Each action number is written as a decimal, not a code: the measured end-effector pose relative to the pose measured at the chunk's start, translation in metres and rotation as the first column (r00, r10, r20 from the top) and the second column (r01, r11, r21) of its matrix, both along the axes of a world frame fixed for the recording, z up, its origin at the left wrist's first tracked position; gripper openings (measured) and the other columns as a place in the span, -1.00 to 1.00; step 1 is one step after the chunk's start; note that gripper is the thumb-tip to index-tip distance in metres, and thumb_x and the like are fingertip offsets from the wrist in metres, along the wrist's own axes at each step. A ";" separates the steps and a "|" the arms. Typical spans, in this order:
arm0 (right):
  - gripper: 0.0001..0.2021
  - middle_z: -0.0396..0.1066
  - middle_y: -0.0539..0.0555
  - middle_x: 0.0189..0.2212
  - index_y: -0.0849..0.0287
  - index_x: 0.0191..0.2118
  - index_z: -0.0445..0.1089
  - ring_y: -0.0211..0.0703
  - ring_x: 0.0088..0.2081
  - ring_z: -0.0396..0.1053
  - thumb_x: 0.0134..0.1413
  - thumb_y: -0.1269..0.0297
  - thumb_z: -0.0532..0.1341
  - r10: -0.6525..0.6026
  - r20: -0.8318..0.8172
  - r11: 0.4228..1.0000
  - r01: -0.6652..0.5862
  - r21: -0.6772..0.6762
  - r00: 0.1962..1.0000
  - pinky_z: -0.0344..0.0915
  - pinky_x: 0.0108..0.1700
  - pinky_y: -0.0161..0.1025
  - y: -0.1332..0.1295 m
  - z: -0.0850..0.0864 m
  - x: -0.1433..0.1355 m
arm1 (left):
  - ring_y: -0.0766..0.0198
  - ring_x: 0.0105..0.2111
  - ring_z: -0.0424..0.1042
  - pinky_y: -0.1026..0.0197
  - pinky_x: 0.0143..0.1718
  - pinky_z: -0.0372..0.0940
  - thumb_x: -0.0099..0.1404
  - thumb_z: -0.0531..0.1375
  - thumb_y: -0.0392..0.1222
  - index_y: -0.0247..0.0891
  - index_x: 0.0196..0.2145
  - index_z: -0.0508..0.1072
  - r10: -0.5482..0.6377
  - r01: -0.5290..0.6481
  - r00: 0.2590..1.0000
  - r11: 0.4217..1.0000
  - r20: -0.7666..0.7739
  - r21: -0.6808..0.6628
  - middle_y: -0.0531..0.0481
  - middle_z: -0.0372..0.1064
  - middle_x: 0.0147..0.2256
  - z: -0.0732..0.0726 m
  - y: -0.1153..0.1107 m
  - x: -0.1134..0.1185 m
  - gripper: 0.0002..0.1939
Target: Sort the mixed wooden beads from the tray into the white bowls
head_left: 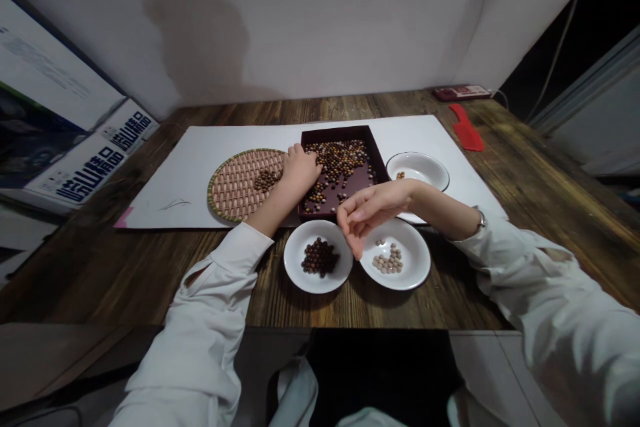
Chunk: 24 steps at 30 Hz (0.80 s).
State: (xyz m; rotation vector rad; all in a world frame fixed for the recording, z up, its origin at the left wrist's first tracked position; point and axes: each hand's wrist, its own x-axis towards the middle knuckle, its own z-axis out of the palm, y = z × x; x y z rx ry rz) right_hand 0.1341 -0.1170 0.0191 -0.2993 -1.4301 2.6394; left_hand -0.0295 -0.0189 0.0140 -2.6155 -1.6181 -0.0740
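Observation:
My left hand (pixel 301 170) is at the left rim of a dark red box (pixel 356 188) that holds many mixed beads (pixel 336 161). Its fingers curl over the box edge, and whatever they may pinch is hidden. Beside it lies a woven tray (pixel 233 185) with a cluster of brown beads (pixel 267 179). My right hand (pixel 367 210) hovers palm sideways above the gap between two white bowls, its fingers loosely bent and nothing visible in them. Dark beads (pixel 320 257) fill the middle of the left bowl (pixel 296 267); pale beads (pixel 390 260) lie in the right bowl (pixel 419 260).
Behind my right wrist is another white bowl (pixel 427 167) with a few yellowish beads. A white board (pixel 173 170) lies under the tray and box. Farther right are a red scraper-like tool (pixel 467 130) and a phone (pixel 461 93). Printed boxes (pixel 95 160) stand at the left.

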 end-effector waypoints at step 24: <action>-0.75 0.56 0.18 -0.22 0.31 -0.13 0.35 -0.11 -0.11 0.55 0.28 0.19 0.22 -0.010 0.027 1.000 0.010 0.009 1.000 0.39 0.06 -0.12 0.000 0.001 0.000 | -0.15 0.14 0.22 -0.02 0.11 0.17 0.39 0.06 -0.09 -0.28 0.12 0.45 -0.008 0.008 1.000 1.000 0.000 -0.011 -0.37 0.23 0.09 0.000 0.001 0.000 -0.57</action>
